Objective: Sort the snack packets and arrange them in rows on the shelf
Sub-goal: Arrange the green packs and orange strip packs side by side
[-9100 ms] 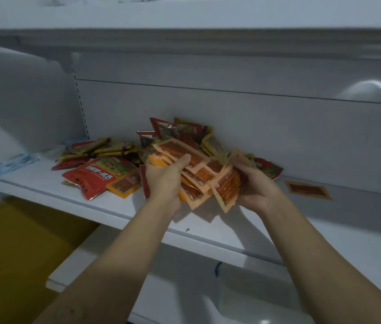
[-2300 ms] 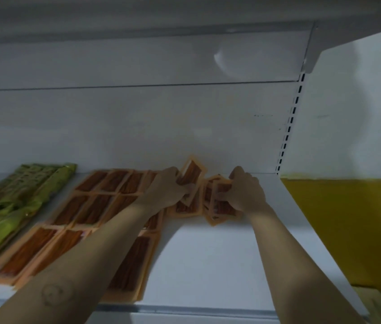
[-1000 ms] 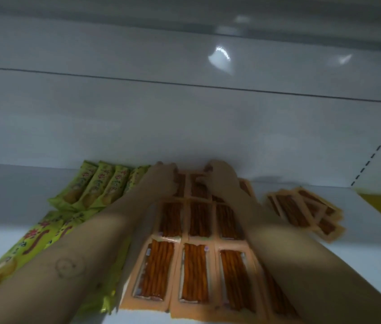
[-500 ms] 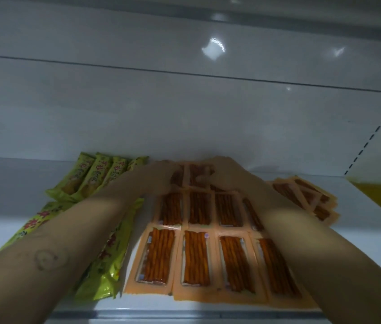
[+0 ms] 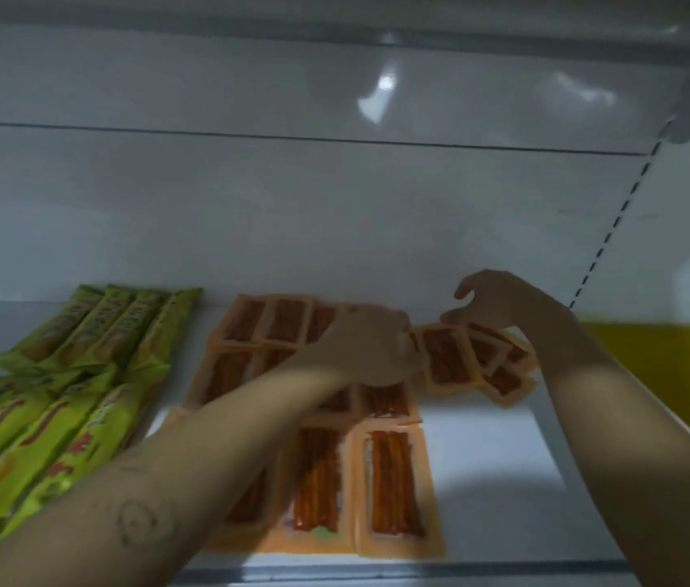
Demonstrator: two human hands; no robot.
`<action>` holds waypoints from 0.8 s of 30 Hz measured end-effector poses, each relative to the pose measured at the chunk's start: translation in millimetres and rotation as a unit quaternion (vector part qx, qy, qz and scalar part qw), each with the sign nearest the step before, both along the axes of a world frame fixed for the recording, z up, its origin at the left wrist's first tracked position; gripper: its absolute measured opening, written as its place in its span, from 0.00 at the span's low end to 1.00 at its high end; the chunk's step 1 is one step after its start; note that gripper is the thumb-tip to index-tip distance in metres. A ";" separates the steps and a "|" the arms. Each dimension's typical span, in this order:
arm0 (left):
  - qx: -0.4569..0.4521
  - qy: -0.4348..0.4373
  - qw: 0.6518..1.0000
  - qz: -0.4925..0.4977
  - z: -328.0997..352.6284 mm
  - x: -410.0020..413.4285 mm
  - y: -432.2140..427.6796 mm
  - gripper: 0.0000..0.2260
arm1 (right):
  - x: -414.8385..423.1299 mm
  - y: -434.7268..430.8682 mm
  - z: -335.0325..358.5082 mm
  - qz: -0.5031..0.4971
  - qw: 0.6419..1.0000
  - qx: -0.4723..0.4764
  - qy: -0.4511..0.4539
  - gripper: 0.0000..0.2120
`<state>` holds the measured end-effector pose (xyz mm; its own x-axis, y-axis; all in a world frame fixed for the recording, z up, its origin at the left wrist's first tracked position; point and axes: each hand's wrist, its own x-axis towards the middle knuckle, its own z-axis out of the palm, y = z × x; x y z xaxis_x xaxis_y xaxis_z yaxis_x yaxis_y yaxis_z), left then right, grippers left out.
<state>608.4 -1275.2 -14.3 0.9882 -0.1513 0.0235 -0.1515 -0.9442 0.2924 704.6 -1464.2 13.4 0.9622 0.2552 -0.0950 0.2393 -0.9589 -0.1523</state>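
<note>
Orange snack-stick packets (image 5: 389, 480) lie flat in rows in the middle of the white shelf (image 5: 495, 459). To their right sits a small loose pile of the same orange packets (image 5: 447, 358). My left hand (image 5: 368, 345) reaches across the rows, and its blurred fingertips meet the left edge of the pile's top packet. My right hand (image 5: 499, 302) hovers over the back of the pile with curved fingers, its thumb apart and its fingertips at the top packet's far corner. Green packets (image 5: 93, 332) lie in rows at the left.
The shelf's white back panel (image 5: 292, 205) rises right behind the packets. A slotted upright (image 5: 614, 230) and a side panel close the right end, with a yellow wall (image 5: 652, 366) beyond. Another shelf hangs overhead. Bare shelf surface shows right of the orange rows.
Both hands have moved right, from the back row of the orange rows to the loose pile. The view has swung right with them.
</note>
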 end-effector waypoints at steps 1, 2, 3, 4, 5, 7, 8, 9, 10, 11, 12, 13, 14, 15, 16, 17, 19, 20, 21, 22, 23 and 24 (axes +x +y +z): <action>0.002 -0.002 1.000 -0.013 -2.2 1.0 -18.6 0.20 | 0.2 -9.3 -4.0 -0.014 1.000 -0.009 -0.005 0.33; 0.008 -0.001 1.000 -0.022 -1.7 -2.6 -36.1 0.23 | 0.0 -16.8 -8.8 -0.027 0.999 -0.014 -0.011 0.34; 0.011 0.005 1.000 -0.028 -6.5 1.3 -48.5 0.27 | -0.5 -22.7 -14.0 -0.036 0.999 -0.014 -0.014 0.34; 0.014 0.019 1.000 -0.020 -9.2 5.2 -56.3 0.29 | -1.2 -27.1 -20.0 -0.041 0.999 -0.011 -0.010 0.34; 0.016 0.028 0.999 -0.001 -15.1 10.8 -60.9 0.30 | -1.8 -30.3 -26.2 -0.041 0.999 -0.005 -0.001 0.33; 0.007 0.031 0.999 0.036 -19.4 13.2 -69.8 0.30 | -4.2 -34.7 -39.9 -0.031 0.999 0.017 0.010 0.31; -0.003 0.033 0.998 0.050 -20.0 13.8 -74.2 0.30 | -6.3 -36.7 -46.4 -0.026 0.999 0.029 0.004 0.29; -0.021 0.034 0.998 0.052 -21.5 16.8 -77.5 0.29 | -8.1 -39.0 -51.6 -0.025 0.999 0.039 -0.010 0.26; -0.038 0.033 0.997 0.052 -20.5 18.6 -79.7 0.29 | -9.2 -41.9 -54.9 -0.026 0.998 0.047 -0.027 0.24; -0.059 0.038 0.996 0.052 -19.0 19.8 -80.4 0.28 | -9.8 -45.0 -56.4 -0.028 0.997 0.054 -0.038 0.22; -0.091 0.044 0.993 0.054 -16.7 19.7 -80.9 0.28 | -11.0 -48.1 -56.6 -0.029 0.997 0.061 -0.045 0.21; -0.141 0.051 0.987 0.066 -15.4 19.5 -80.7 0.27 | -12.1 -50.5 -55.7 -0.025 0.996 0.065 -0.052 0.20; -0.205 0.059 0.973 0.084 -13.8 18.4 -80.7 0.24 | -12.7 -52.2 -54.4 -0.017 0.996 0.066 -0.059 0.18; -0.271 0.069 0.955 0.102 -12.5 16.7 -80.3 0.21 | -13.4 -52.4 -53.1 -0.004 0.995 0.067 -0.069 0.16; -0.323 0.067 0.937 0.117 -10.3 15.4 -79.2 0.19 | -14.6 -51.1 -51.8 0.008 0.994 0.068 -0.082 0.15; -0.344 0.053 0.929 0.127 -7.8 13.9 -77.2 0.17 | -16.2 -48.2 -50.5 0.019 0.992 0.075 -0.097 0.15; -0.366 0.013 0.919 0.146 -0.3 13.1 -69.5 0.15 | -20.3 -39.1 -49.1 0.030 0.986 0.113 -0.116 0.16; -0.381 -0.009 0.910 0.161 4.9 12.8 -63.3 0.15 | -22.3 -34.0 -49.1 0.031 0.983 0.136 -0.116 0.17; -0.390 -0.031 0.903 0.178 10.0 13.3 -54.8 0.14 | -24.0 -28.8 -50.2 0.031 0.982 0.152 -0.110 0.19; -0.383 -0.057 0.901 0.197 14.3 13.6 -43.3 0.14 | -26.0 -23.8 -52.6 0.030 0.982 0.156 -0.099 0.23; -0.357 -0.080 0.905 0.217 17.6 13.2 -30.4 0.13 | -28.4 -18.8 -55.4 0.030 0.986 0.141 -0.088 0.28; -0.328 -0.096 0.910 0.237 19.3 12.6 -16.1 0.11 | -30.4 -14.1 -58.1 0.032 0.990 0.110 -0.079 0.32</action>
<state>620.9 -1291.3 5.0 0.9069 0.3995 0.1339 0.1199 -0.5492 0.8270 674.2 -1478.4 -44.7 0.9418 0.3141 0.1199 0.3361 -0.8884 -0.3126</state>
